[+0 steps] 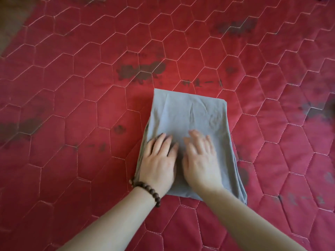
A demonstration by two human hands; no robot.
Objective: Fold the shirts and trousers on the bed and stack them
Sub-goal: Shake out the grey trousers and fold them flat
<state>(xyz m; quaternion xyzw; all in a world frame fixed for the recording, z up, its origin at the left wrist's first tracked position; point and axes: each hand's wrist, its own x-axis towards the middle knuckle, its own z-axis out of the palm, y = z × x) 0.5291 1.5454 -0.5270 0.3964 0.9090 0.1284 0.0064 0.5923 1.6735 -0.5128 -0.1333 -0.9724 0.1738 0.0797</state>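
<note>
Grey garment (pixel 190 115): soft matt cloth, lightly creased. Bedcover (pixel 72 87): red quilted fabric. Bracelet (pixel 146 189): wooden beads.

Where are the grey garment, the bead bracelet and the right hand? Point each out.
grey garment (pixel 188 111): head view, far half of its top layer.
bead bracelet (pixel 145 187): head view, beads on left wrist.
right hand (pixel 200 158): head view, back of hand.

Both hands, left (pixel 159 160) and right (pixel 199 160), press flat on a folded grey garment (pixel 190 113) on the red quilt (pixel 72 105).
</note>
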